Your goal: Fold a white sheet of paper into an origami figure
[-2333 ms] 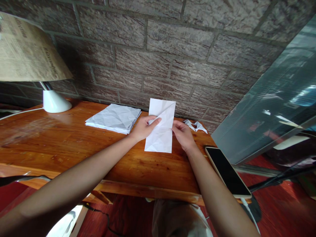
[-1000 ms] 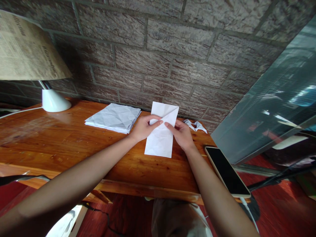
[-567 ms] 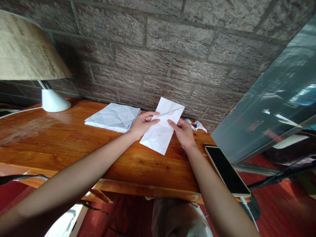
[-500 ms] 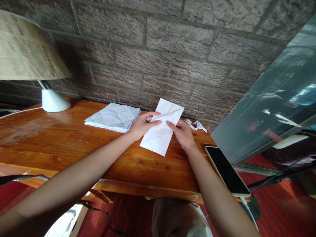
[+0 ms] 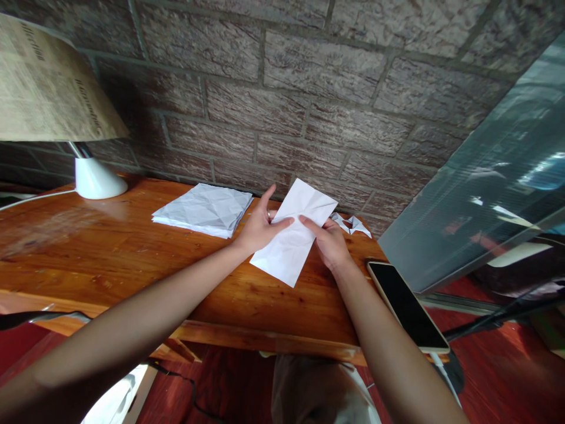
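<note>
A creased white sheet of paper [image 5: 291, 244], folded into a long rectangle, is tilted with its top end toward the right above the wooden table [image 5: 110, 253]. My left hand [image 5: 258, 227] pinches the sheet's left edge with thumb and fingers while the index finger sticks up. My right hand [image 5: 329, 241] grips the right edge, its thumb lying on the paper's face. Both thumbs nearly meet at the sheet's middle.
A stack of crumpled white sheets [image 5: 203, 209] lies left of my hands. Small folded paper pieces [image 5: 353, 224] rest by the brick wall. A dark phone [image 5: 408, 306] lies at the table's right edge. A lamp [image 5: 92, 176] stands far left; a glass panel [image 5: 485, 176] is on the right.
The sheet has turned from upright to tilted clockwise, top end now to the right. My left index finger has lifted off the paper. Both hands kept hold of it.
</note>
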Available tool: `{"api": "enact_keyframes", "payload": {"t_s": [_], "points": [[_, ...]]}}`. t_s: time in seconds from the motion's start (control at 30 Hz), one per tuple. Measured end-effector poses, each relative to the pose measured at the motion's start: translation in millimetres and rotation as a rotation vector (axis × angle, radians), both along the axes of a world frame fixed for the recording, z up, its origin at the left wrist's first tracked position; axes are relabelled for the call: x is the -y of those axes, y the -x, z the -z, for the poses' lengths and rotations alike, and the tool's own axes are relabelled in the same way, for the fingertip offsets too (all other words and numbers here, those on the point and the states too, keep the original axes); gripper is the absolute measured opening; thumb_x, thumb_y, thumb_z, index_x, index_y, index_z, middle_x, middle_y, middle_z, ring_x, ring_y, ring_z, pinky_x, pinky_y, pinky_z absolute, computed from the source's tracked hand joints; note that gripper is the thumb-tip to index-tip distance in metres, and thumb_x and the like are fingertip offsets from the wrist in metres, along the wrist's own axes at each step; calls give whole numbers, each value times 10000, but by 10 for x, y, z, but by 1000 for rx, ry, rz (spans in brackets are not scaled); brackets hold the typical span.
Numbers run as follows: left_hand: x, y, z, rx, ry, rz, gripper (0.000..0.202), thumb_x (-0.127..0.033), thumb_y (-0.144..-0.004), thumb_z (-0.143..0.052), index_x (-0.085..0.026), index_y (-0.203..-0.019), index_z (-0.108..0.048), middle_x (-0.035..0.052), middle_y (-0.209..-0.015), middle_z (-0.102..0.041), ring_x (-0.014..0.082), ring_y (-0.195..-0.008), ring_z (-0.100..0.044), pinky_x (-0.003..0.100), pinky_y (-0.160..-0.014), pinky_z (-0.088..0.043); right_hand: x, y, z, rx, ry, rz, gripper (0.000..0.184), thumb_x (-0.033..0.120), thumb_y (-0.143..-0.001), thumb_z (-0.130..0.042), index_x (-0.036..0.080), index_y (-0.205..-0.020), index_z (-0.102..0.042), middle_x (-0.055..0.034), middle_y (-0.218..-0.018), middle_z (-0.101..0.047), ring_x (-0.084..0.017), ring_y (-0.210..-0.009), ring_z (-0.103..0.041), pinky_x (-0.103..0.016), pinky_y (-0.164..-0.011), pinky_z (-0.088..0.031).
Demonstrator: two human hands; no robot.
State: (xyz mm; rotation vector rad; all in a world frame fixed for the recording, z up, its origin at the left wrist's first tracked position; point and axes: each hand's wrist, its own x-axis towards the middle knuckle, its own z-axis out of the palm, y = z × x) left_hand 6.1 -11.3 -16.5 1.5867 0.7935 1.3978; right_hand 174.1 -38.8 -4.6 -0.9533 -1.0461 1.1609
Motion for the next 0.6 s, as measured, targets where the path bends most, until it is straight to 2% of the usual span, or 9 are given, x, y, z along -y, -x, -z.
{"api": "enact_keyframes", "payload": {"t_s": [0.07,0.13,0.23,0.37,0.6], "points": [[-1,-10,-10,21,95,81,821,-412,-707,-804,-173,-1428,-492,30,-816,-771,183,-623,-700,279,-578,-555,10,1,-10,-35,15,-16,343,337,-601,-896,184,-886,-783,-61,-975,-802,-220,-819,-738,-350,-814,-573],[-5,-26,-12,23,146,158,643,-412,-642,-852,-147,-1195,-660,58,-887,-782,200,-687,-714,305,-635,-576,27,3,-16,-29,46,-38,340,344,-594,-902,180,-869,-786,-58,-921,-803,-206,-743,-727,-336,-744,-571],[-8,-50,3,25,151,153,501,-438,-589,-885,-145,-964,-728,73,-956,-788,222,-780,-723,337,-719,-587,45,4,-15,20,88,-64,334,376,-588,-909,171,-822,-786,-55,-839,-797,-191,-645,-698,-320,-651,-548],[-9,-54,26,7,143,136,495,-528,-634,-845,-138,-923,-749,78,-935,-787,222,-769,-712,325,-684,-566,35,-6,-1,51,75,-51,343,413,-589,-910,176,-800,-783,-51,-839,-798,-195,-655,-703,-322,-655,-549],[-2,-54,10,12,107,153,531,-649,-769,-693,-136,-899,-746,59,-857,-777,188,-708,-677,282,-621,-526,3,-30,-24,56,25,-58,412,589,-691,-808,198,-813,-769,-59,-850,-794,-240,-731,-736,-351,-672,-583]]}}
